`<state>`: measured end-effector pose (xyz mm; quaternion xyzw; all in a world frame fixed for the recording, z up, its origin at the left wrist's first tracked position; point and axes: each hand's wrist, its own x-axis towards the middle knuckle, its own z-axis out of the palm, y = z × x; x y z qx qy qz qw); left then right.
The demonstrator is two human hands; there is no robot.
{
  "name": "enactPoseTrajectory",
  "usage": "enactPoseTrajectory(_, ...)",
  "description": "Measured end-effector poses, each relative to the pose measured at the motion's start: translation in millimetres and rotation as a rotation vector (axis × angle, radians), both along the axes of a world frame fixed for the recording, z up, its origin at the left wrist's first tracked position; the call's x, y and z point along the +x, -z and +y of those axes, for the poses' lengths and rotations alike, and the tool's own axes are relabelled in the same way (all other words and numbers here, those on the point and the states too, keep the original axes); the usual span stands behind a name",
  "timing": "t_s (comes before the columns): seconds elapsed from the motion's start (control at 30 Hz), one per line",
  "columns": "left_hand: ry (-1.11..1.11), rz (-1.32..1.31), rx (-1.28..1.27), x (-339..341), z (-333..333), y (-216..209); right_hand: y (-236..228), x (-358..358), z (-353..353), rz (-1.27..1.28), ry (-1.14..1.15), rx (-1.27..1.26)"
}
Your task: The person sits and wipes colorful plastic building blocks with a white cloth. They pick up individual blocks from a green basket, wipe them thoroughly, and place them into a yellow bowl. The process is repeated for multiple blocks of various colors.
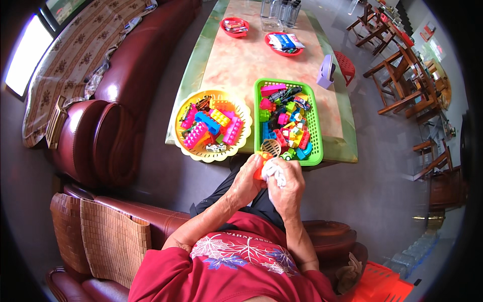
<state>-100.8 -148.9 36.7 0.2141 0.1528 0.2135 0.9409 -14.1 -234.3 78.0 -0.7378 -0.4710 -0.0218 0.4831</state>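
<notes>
My left hand (245, 177) is closed on a small orange toy piece (258, 172), whose exact shape is mostly hidden by my fingers. In my right hand (288, 189) a crumpled white cloth (273, 171) is pressed against that piece. Both hands meet over my lap, just in front of the table's near edge. Right beyond my fingertips is a round brown mesh piece (271, 147); whether it is held or lies in the basket I cannot tell. A green basket (316, 121) of colourful blocks and small toys stands there, with a yellow scalloped basket (245, 123) of toy blocks to its left.
The marbled table (236, 60) also carries two red bowls (235, 34) of packets, glass bottles (282, 12) and a lilac holder (326, 72). Beside it are a red stool (345, 68) and a dark red leather sofa (136, 65). Wooden chairs (402, 83) stand at the right.
</notes>
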Motion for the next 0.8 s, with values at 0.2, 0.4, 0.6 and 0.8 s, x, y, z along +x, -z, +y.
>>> enactPoseTrajectory(0.2,-0.052,0.112,0.083,0.6,-5.0,-9.5,-5.8,8.8,27.1,0.051,0.066,0.094)
enactPoseTrajectory(0.4,-0.197,-0.039,0.031,9.1,-3.2,6.5,9.1,-7.4,23.0,-0.065,0.095,0.081)
enactPoseTrajectory(0.6,-0.193,0.056,-0.261,7.2,-0.3,22.2,28.7,-24.4,3.8,-0.078,0.007,0.04)
enactPoseTrajectory(0.8,-0.252,0.139,-0.205,3.2,3.9,19.9,36.2,-27.5,-12.9,-0.104,-0.209,-0.052)
